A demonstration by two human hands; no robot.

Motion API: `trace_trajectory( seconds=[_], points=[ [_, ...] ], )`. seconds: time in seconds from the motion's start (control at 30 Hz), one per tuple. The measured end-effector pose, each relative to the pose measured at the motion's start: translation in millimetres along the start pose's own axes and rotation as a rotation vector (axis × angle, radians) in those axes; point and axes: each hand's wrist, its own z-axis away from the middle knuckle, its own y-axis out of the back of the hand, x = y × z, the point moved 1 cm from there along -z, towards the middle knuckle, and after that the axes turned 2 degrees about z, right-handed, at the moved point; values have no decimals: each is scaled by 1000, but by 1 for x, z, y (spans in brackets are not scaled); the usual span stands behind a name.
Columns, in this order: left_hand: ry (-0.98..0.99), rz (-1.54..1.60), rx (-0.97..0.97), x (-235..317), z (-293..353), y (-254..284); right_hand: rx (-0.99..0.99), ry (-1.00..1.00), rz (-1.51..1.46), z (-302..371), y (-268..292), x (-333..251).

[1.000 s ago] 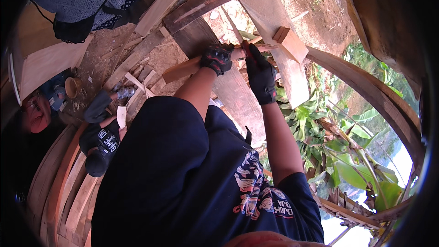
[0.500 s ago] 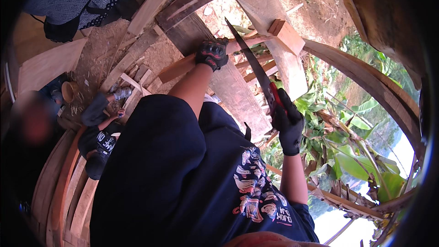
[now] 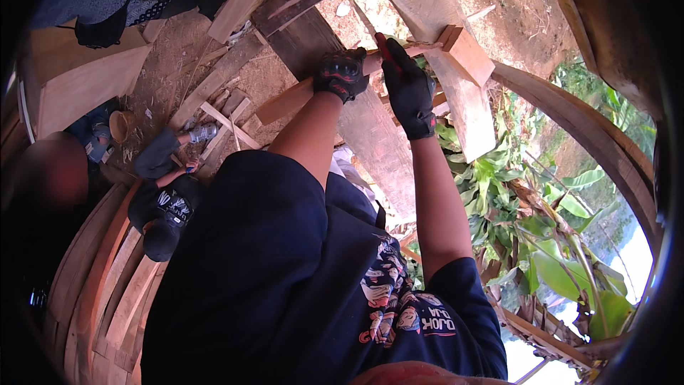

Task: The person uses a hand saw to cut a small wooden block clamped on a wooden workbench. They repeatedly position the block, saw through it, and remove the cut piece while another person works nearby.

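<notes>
— Hands first: where are they?

— Left hand (image 3: 342, 73), black glove, is clenched around the wooden stick (image 3: 299, 96), up at about 12 o'clock from my chest. My right hand (image 3: 407, 85), also gloved, sits just beside it at its 3 o'clock, closed on a red handle (image 3: 385, 46); only the handle's tip shows above my glove, so I cannot tell what tool it belongs to.

— And the stick itself?

— It runs from 8 o'clock, where its free end pokes out past my left forearm, up to 2 o'clock, toward a small wooden block (image 3: 450, 36). It lies across a wide plank (image 3: 377, 150) that slopes down toward my body.

— What else is around you?

— More planks and curved boards (image 3: 242, 0) overhead at 11 o'clock. At 8 o'clock, below me, another person (image 3: 167, 199) in dark clothes and a dark cap is crouched on the ground among loose slats (image 3: 224, 121). Curved wooden ribs (image 3: 100, 292) stack up at 7 o'clock. At 4 o'clock, broad green leaves (image 3: 556, 242) show beyond a long curved beam (image 3: 584, 135).

— Do the two hands touch?

— Nearly; they are just beside each other, and I cannot tell whether the gloves meet.
</notes>
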Motion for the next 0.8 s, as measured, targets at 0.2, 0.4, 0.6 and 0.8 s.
trace_trajectory(
  seconds=[0.2,0.4,0.6,0.8],
  points=[
    [24,-44,-25,8,3,18,2,-116,2,87,52,23],
    [145,-65,-13,24,7,34,-7,-179,-91,171,86,30],
    [210,-107,7,36,10,37,75,80,-41,235,95,77],
    [196,-92,128,27,5,16,181,-65,-248,216,64,125]
  ],
)
